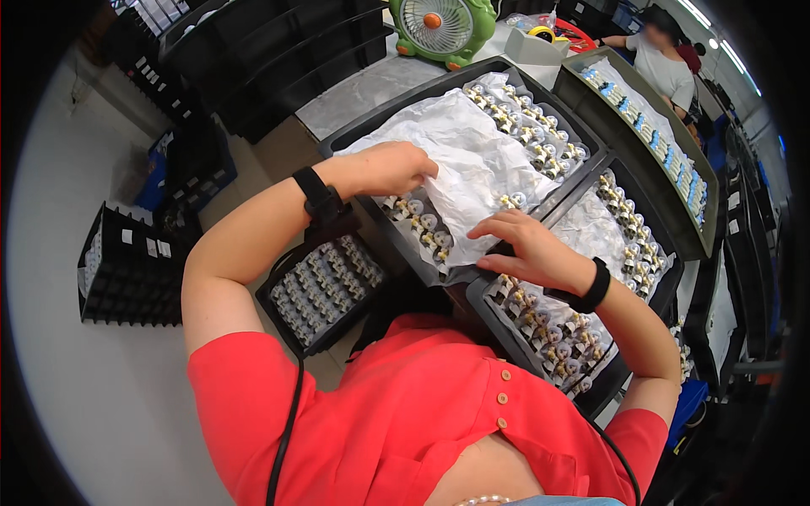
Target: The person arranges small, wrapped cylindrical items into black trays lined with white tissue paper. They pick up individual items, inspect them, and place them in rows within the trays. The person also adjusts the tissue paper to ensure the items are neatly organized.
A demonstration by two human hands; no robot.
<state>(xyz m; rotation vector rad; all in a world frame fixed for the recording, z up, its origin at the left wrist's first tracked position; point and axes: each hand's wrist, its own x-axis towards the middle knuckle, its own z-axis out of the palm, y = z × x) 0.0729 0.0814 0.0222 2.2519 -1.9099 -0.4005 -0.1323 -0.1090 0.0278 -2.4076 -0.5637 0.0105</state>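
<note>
A crumpled sheet of white paper (460,139) lies over the middle of a black tray (553,94). Rows of small round parts with clear tops and yellowish bits (540,135) show along its far right side and at its near left end. My left hand (392,169) pinches the sheet's left edge between closed fingers. Over the tray's near right corner is my right hand (531,249), thumb and fingers apart, fingertips at the paper's near edge. Close to my right wrist, a second black tray (485,308) holds similar parts, partly under white paper (591,228).
An olive tray (709,232) of blue-and-white parts stands at the right. Behind are a green fan (439,29) and a tape roll (542,34). Black crates (278,51) stack at far left; a lower crate of parts (325,291) sits beside me. Another person (662,67) works at far right.
</note>
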